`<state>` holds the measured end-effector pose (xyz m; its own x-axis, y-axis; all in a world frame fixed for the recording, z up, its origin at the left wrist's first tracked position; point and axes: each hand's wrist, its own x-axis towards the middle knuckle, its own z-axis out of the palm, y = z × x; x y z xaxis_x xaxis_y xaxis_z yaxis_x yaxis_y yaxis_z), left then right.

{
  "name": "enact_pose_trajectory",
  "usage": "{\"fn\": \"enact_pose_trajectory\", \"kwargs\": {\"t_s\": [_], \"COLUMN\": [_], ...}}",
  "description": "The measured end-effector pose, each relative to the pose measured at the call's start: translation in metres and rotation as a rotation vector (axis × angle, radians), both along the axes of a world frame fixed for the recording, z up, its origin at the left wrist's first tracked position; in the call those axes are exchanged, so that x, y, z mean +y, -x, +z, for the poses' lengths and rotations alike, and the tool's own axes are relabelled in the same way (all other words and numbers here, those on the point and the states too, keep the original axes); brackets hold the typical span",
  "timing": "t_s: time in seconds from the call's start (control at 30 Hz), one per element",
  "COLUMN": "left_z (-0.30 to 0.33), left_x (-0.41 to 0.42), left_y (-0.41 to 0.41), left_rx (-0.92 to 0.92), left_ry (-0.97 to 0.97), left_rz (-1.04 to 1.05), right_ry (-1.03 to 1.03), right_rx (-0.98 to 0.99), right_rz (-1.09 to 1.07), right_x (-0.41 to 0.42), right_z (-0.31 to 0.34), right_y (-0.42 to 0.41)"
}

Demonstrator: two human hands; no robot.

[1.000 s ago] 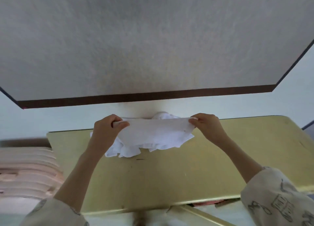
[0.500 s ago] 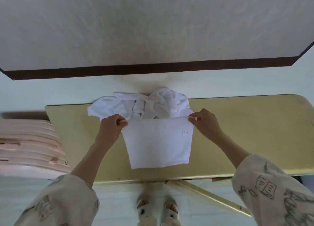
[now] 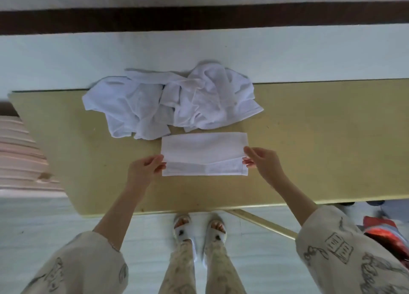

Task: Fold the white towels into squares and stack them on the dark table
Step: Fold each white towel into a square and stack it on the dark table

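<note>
A home-like room is suggested by the yellowish folding table (image 3: 309, 138), pale tiled floor (image 3: 55, 223), stacked pink chairs (image 3: 20, 156) at left, and slippers (image 3: 200, 229) worn.

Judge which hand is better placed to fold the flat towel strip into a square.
Either: left hand and right hand pinch opposite short ends of the flat white towel strip, equally near.

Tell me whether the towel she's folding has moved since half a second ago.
Yes. The folded towel then hung over the table's near edge; now it lies flat, folded in half, nearer the crumpled towel pile, with the table bare below it.
</note>
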<state>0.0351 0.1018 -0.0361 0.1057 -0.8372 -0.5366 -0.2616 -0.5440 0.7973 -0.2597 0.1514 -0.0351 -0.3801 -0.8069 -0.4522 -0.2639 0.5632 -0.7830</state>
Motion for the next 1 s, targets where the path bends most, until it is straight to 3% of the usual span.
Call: {"fn": "enact_pose_trajectory", "kwargs": {"t_s": [0.2,0.53,1.0], "left_z": [-0.023,-0.034,-0.03], "left_x": [0.016,0.019,0.022], "left_y": [-0.005,-0.005,-0.005], "left_rx": [0.103,0.019,-0.445], "left_ry": [-0.083,-0.034,0.129], "left_rz": [0.086,0.042,-0.259], "right_ry": [-0.039,-0.073,-0.047], "right_rx": [-0.049,0.048,0.347], "right_rz": [-0.071,-0.026,0.141], "right_x": [0.025,0.029,0.034], "right_z": [-0.03,-0.032,-0.035], "right_y": [-0.004,-0.007,-0.011]}}
